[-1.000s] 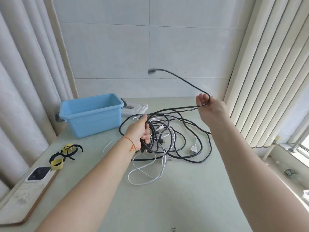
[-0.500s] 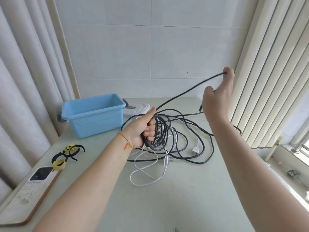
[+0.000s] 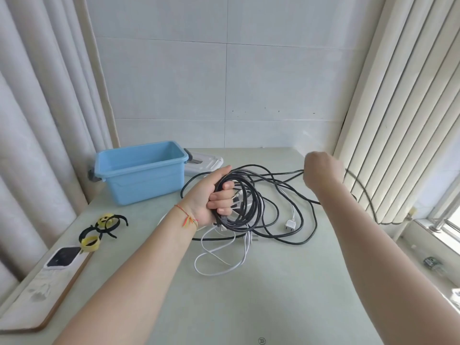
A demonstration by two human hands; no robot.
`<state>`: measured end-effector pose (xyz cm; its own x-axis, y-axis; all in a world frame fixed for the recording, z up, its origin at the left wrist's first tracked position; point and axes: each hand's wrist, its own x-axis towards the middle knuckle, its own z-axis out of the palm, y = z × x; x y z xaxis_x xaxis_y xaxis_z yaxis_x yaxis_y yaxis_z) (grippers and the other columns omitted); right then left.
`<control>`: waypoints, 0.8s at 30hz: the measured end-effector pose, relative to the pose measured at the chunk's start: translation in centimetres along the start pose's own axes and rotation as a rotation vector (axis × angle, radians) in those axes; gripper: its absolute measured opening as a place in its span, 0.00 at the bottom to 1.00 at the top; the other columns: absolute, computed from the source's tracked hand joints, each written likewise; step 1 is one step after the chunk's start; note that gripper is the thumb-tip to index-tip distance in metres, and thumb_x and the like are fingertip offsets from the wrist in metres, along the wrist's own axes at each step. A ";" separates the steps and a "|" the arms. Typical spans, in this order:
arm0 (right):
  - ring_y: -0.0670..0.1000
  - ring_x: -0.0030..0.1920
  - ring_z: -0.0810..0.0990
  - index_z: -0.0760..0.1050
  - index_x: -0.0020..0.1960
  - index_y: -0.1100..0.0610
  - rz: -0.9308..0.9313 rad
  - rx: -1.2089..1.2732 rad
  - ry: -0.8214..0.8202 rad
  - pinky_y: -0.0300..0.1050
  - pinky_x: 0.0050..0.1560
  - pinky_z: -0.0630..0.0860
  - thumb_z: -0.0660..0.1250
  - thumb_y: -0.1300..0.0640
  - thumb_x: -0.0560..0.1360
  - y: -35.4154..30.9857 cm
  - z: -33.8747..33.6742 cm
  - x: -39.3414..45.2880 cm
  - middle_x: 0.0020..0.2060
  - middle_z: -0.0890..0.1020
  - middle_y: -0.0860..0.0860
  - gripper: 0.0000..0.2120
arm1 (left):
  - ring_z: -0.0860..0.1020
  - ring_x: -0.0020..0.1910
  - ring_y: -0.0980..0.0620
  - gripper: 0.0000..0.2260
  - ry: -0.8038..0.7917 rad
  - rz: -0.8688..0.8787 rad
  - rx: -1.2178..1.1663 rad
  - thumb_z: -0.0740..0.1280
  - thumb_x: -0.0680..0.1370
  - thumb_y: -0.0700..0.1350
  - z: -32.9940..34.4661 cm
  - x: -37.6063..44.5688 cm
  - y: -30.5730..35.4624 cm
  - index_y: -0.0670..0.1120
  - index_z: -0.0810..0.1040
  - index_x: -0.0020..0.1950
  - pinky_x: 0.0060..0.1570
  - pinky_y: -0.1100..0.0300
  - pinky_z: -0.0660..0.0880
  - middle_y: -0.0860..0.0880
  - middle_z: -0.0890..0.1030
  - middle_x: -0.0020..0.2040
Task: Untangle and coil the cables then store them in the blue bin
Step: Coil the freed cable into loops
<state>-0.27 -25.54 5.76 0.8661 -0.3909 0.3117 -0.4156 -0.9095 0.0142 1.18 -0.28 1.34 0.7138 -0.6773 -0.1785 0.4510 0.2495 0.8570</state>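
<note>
- While my left hand [image 3: 211,195] grips the coiled loops of thin black cable [image 3: 245,207], fingers curled round them;
- my right hand [image 3: 322,171] fists its strand, beside the light-blue plastic bin [image 3: 142,170].

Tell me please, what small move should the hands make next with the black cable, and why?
Probably the right hand should carry its stretch of black cable over to the left hand and lay one more loop there. The left hand already grips a bundle of loops, while much black cable lies loose on the table.

The right hand [image 3: 322,171] has dropped from raised to table height, fingers now closed on the black cable [image 3: 286,173].
</note>
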 end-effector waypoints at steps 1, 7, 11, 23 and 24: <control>0.58 0.44 0.78 0.74 0.43 0.57 -0.043 -0.015 -0.105 0.44 0.43 0.72 0.64 0.66 0.74 0.3 0.7 -0.1 0.39 0.78 0.53 0.05 | 0.56 0.15 0.57 0.21 -0.030 0.004 -0.041 0.59 0.80 0.59 -0.1 -0.1 0.1 0.48 0.64 0.32 0.20 0.63 0.57 0.54 0.57 0.19; 0.48 0.41 0.79 0.82 0.53 0.52 -0.424 -0.230 -0.674 0.39 0.43 0.72 0.69 0.47 0.75 0.8 1.4 -1.6 0.46 0.83 0.50 0.12 | 0.58 0.16 0.57 0.20 0.038 0.097 -0.259 0.59 0.81 0.57 0.1 0.2 0.4 0.48 0.66 0.33 0.21 0.64 0.60 0.54 0.59 0.20; 0.47 0.38 0.84 0.83 0.50 0.56 -0.341 0.205 -0.971 0.39 0.44 0.77 0.67 0.58 0.77 1.0 1.0 -1.9 0.38 0.85 0.50 0.07 | 0.62 0.20 0.57 0.17 0.177 0.191 -0.368 0.62 0.80 0.56 -0.2 0.7 -0.1 0.48 0.67 0.36 0.25 0.65 0.67 0.54 0.63 0.23; 0.50 0.23 0.63 0.78 0.40 0.57 -0.595 0.100 -0.945 0.39 0.28 0.65 0.64 0.54 0.78 -5.4 -1.2 -6.4 0.23 0.66 0.47 0.11 | 0.66 0.23 0.53 0.17 0.248 0.247 0.062 0.57 0.84 0.53 3.2 1.7 -1.5 0.46 0.68 0.38 0.29 0.61 0.67 0.50 0.69 0.27; 0.50 0.24 0.65 0.76 0.39 0.59 -0.665 0.107 -0.907 0.40 0.30 0.67 0.65 0.53 0.78 -5.5 -1.9 -6.7 0.23 0.68 0.47 0.13 | 0.69 0.25 0.52 0.17 0.285 0.251 0.176 0.58 0.84 0.52 3.6 1.6 -1.8 0.46 0.69 0.37 0.28 0.61 0.68 0.49 0.73 0.27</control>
<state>-4.29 -17.63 5.35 0.8066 0.2563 -0.5326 0.1915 -0.9658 -0.1749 -0.37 -4.29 1.28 0.9209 -0.3854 -0.0589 0.1629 0.2432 0.9562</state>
